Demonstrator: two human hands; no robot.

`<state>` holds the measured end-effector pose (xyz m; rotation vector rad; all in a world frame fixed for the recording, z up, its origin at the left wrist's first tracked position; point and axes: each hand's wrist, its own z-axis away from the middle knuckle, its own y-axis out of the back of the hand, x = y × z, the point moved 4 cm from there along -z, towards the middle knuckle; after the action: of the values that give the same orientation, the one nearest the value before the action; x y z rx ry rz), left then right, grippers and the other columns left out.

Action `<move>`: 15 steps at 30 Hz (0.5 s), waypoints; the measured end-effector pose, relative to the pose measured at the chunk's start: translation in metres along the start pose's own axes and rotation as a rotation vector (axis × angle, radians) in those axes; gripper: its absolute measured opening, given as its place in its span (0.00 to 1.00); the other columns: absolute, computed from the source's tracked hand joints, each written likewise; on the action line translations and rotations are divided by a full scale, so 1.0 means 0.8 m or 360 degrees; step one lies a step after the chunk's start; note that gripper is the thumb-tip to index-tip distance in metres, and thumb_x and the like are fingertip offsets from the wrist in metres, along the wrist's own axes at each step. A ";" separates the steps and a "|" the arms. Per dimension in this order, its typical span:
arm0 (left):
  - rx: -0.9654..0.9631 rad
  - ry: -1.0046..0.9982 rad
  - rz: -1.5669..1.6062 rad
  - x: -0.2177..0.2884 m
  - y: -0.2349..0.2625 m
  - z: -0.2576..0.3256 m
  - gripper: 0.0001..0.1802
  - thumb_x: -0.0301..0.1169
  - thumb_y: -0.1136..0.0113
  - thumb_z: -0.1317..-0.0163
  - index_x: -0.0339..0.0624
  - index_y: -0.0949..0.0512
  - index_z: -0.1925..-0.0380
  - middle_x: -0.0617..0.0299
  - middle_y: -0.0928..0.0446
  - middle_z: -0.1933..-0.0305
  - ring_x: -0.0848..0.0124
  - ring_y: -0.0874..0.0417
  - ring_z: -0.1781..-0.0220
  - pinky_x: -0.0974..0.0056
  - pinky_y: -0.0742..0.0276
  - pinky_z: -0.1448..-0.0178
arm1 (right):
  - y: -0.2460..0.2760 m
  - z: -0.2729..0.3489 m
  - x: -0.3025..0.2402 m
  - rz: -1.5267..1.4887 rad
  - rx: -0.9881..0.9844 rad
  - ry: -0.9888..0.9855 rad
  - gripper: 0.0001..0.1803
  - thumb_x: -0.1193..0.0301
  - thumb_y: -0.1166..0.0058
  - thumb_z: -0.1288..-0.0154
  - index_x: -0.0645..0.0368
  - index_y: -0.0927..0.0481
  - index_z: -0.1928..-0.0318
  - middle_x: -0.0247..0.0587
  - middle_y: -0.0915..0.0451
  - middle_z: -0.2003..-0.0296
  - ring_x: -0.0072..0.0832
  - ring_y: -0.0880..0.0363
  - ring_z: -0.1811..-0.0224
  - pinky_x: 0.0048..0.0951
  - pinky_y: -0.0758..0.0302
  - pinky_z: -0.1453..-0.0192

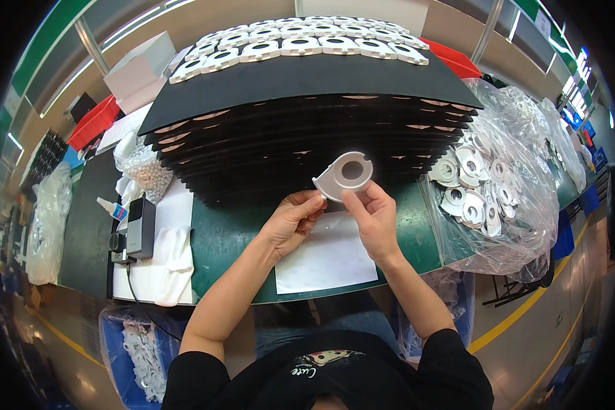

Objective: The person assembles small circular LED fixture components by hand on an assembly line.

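Note:
Between my two hands I hold up a silver-white part (333, 183), a flat rounded plate with a round hole and a pointed corner. My right hand (374, 217) pinches its lower right side, thumb on the face. At the lower left corner, the fingers of my left hand (295, 217) are closed on its edge or on something small there; I cannot tell which. Below my hands, a white sheet of paper (328, 263) lies on the green table (242, 239). Behind the part rises a tall stack of black trays (280, 89).
Rows of similar white parts (301, 46) cover the top tray's far side. A clear plastic bag (526, 205) of loose parts (473, 184) lies at right. At left are a bag of small white pieces (147, 171), a glue bottle (112, 208), a dark device (141, 227) and white gloves (174, 263).

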<state>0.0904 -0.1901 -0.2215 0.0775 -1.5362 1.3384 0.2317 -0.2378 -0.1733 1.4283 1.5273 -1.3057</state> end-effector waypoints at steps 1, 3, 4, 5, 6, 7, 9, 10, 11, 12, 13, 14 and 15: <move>0.0056 0.0013 0.0010 0.000 -0.003 0.000 0.10 0.33 0.38 0.42 0.40 0.22 0.63 0.66 0.24 0.71 0.83 0.33 0.75 0.80 0.44 0.80 | 0.005 -0.003 -0.010 0.0011 0.0010 0.0015 0.08 0.73 0.44 0.39 0.63 0.23 0.61 0.30 0.23 0.70 0.14 0.30 0.71 0.18 0.31 0.64; 0.0085 0.0023 0.0013 0.004 -0.008 0.001 0.13 0.34 0.39 0.41 0.39 0.23 0.61 0.66 0.25 0.71 0.83 0.33 0.76 0.80 0.44 0.80 | 0.011 -0.010 -0.056 0.0774 -0.0060 0.0587 0.10 0.77 0.40 0.44 0.63 0.24 0.60 0.34 0.23 0.69 0.18 0.27 0.69 0.19 0.29 0.64; 0.0118 0.0029 0.0082 0.005 -0.006 0.003 0.15 0.37 0.42 0.39 0.37 0.25 0.59 0.65 0.27 0.72 0.82 0.34 0.76 0.80 0.45 0.81 | 0.014 -0.017 -0.088 0.0975 -0.0015 0.0951 0.12 0.80 0.39 0.47 0.62 0.24 0.61 0.37 0.23 0.66 0.20 0.25 0.68 0.19 0.27 0.65; 0.0151 0.0034 0.0152 0.007 -0.002 0.004 0.17 0.39 0.45 0.36 0.36 0.27 0.57 0.65 0.29 0.73 0.81 0.36 0.77 0.79 0.46 0.82 | 0.017 -0.026 -0.113 0.0947 0.0106 0.1151 0.11 0.80 0.39 0.47 0.62 0.25 0.63 0.38 0.23 0.64 0.21 0.24 0.65 0.19 0.26 0.65; 0.0129 0.0028 0.0145 0.010 -0.001 0.006 0.17 0.39 0.45 0.36 0.36 0.27 0.57 0.65 0.29 0.73 0.81 0.36 0.77 0.79 0.46 0.82 | 0.025 -0.039 -0.143 0.1110 0.0174 0.1511 0.11 0.81 0.40 0.46 0.61 0.26 0.62 0.39 0.24 0.61 0.22 0.23 0.67 0.19 0.26 0.66; 0.0117 0.0049 0.0217 0.009 0.000 0.002 0.18 0.40 0.46 0.36 0.35 0.27 0.56 0.64 0.29 0.73 0.80 0.36 0.77 0.79 0.46 0.82 | 0.045 -0.057 -0.162 0.1020 0.0318 0.1381 0.11 0.80 0.43 0.43 0.61 0.26 0.59 0.38 0.23 0.65 0.21 0.23 0.68 0.20 0.26 0.65; 0.0136 0.0069 0.0300 0.009 0.009 0.006 0.19 0.40 0.48 0.35 0.33 0.28 0.56 0.62 0.29 0.72 0.79 0.35 0.78 0.78 0.46 0.83 | 0.068 -0.100 -0.213 0.1209 0.0490 0.1273 0.11 0.75 0.48 0.38 0.62 0.27 0.54 0.35 0.22 0.73 0.19 0.24 0.71 0.21 0.28 0.64; 0.0095 0.0076 0.0301 0.007 0.004 0.001 0.19 0.40 0.48 0.35 0.33 0.28 0.56 0.62 0.29 0.72 0.79 0.35 0.78 0.78 0.46 0.83 | 0.098 -0.130 -0.230 0.1253 0.0576 0.1255 0.14 0.74 0.50 0.37 0.62 0.28 0.51 0.36 0.22 0.72 0.20 0.24 0.72 0.22 0.28 0.65; 0.0103 0.0097 0.0306 0.005 0.003 -0.001 0.19 0.40 0.48 0.35 0.33 0.28 0.56 0.62 0.29 0.72 0.79 0.35 0.78 0.78 0.47 0.83 | 0.119 -0.156 -0.242 0.1261 0.0561 0.1095 0.14 0.72 0.50 0.37 0.63 0.26 0.52 0.37 0.21 0.72 0.20 0.26 0.73 0.24 0.29 0.67; 0.0112 0.0114 0.0307 0.005 0.000 -0.001 0.18 0.39 0.48 0.35 0.33 0.28 0.56 0.62 0.29 0.72 0.78 0.35 0.78 0.78 0.47 0.83 | 0.156 -0.192 -0.248 0.1395 0.0567 0.0948 0.13 0.71 0.48 0.39 0.64 0.24 0.54 0.37 0.21 0.72 0.20 0.27 0.73 0.24 0.30 0.68; 0.0129 0.0119 0.0303 0.004 0.000 -0.004 0.18 0.39 0.49 0.34 0.33 0.28 0.57 0.61 0.29 0.72 0.78 0.35 0.78 0.78 0.47 0.84 | 0.191 -0.223 -0.247 0.1534 0.0577 0.0797 0.13 0.70 0.47 0.40 0.65 0.22 0.57 0.37 0.21 0.72 0.20 0.28 0.74 0.23 0.30 0.69; 0.0122 0.0110 0.0296 0.004 0.003 -0.005 0.18 0.39 0.49 0.34 0.33 0.28 0.57 0.61 0.29 0.72 0.78 0.35 0.78 0.78 0.47 0.84 | 0.202 -0.239 -0.247 0.1531 0.0581 0.0810 0.13 0.70 0.47 0.40 0.65 0.22 0.57 0.37 0.21 0.72 0.20 0.28 0.74 0.23 0.30 0.69; 0.0146 0.0119 0.0317 0.005 0.007 -0.004 0.17 0.38 0.49 0.34 0.32 0.28 0.57 0.61 0.29 0.73 0.78 0.36 0.78 0.78 0.46 0.84 | 0.210 -0.255 -0.238 0.1453 0.0480 0.0416 0.12 0.70 0.46 0.42 0.65 0.21 0.60 0.36 0.22 0.73 0.19 0.29 0.74 0.22 0.31 0.69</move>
<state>0.0873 -0.1833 -0.2230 -0.0694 -1.4485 1.5514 0.4613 -0.1196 0.0244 2.1847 0.6284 -0.7993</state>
